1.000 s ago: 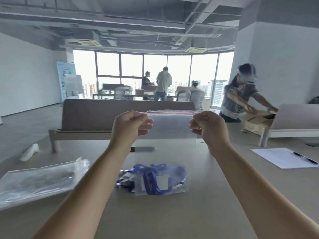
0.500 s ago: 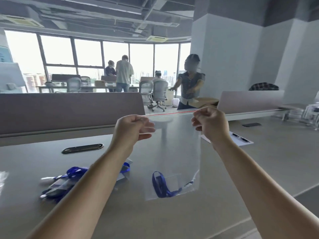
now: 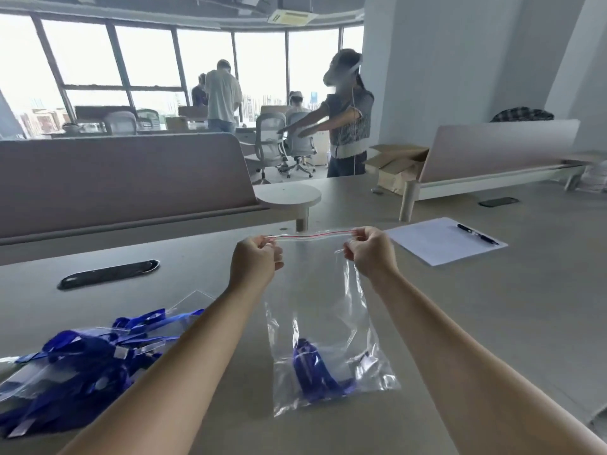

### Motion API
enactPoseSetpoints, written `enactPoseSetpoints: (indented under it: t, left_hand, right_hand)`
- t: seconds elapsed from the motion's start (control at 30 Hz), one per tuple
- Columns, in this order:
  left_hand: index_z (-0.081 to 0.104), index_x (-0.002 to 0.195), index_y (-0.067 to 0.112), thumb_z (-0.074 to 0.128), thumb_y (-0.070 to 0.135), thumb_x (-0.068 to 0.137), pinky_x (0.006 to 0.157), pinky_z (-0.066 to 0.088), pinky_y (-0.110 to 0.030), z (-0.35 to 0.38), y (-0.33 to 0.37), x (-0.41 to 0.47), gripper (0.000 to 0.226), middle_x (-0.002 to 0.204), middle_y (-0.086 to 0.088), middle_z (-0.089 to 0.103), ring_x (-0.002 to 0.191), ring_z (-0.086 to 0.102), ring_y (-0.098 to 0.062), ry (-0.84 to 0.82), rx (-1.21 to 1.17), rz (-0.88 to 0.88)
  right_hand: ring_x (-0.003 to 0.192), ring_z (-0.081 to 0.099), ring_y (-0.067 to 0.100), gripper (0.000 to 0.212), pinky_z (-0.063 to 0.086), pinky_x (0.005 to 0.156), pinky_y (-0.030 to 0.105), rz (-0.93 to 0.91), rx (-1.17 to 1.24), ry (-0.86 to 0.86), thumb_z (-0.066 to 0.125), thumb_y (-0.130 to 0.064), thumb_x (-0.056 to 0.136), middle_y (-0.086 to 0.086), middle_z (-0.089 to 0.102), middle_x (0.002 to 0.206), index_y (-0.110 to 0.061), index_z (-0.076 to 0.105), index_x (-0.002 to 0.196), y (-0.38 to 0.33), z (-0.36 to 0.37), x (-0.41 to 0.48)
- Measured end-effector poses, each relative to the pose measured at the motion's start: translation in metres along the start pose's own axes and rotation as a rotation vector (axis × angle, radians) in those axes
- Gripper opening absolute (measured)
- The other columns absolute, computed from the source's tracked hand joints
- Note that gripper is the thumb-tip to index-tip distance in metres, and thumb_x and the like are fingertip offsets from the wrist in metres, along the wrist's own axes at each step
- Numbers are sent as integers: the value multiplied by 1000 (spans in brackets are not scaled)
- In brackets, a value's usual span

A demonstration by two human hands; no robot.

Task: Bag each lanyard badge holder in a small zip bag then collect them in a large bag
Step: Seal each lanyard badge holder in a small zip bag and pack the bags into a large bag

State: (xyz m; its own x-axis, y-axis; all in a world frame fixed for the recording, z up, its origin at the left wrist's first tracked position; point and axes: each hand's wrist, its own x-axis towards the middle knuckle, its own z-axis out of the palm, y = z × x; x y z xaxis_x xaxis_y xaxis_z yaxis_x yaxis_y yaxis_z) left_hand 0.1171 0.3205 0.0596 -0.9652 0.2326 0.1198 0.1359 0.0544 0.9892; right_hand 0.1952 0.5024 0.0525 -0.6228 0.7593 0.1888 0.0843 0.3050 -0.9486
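Grey tabletop carries: pile of bagged blue lanyards left; large zip bag bottom resting centre; paper sheet with pen right.

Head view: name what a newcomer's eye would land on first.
At centre, the left hand and right hand pinch the red-striped top of a clear large zip bag, its bottom on the table with a blue lanyard inside. A pile of bagged blue lanyards lies at lower left.

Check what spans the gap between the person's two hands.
In the head view, the red zip strip of the clear bag runs between the left hand and right hand, each pinching one end.
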Motion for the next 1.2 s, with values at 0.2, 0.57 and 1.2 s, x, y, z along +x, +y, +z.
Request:
enactPoseSetpoints:
  t: [0.2,0.57,1.2]
  left_hand:
    - [45,144,8,56,14,94,88,59,-42,8,-50,28,51,113,-5,65,86,67,-18,-19,233,-29]
    - [68,106,19,65,19,89,92,56,-46,-40,-46,11,17,101,1,70,97,68,-21,-94,270,46]
    - [71,84,10,53,12,95,72,60,-39,-340,-19,-125,21,79,-4,75,72,69,-22,121,161,-1]
  right_hand:
    - [91,69,28,43,55,92,48,74,-48,-100,62,-5,87,6,69,93,-4,56,129,56,31,29]
    - [89,66,20,29,55,87,39,-43,-102,-133,64,-10,89,4,71,105,-9,65,118,24,61,-24]
    - [70,65,27,15,51,64,41,-144,-78,-529,52,-9,82,14,70,87,-12,67,79,-114,240,-269]
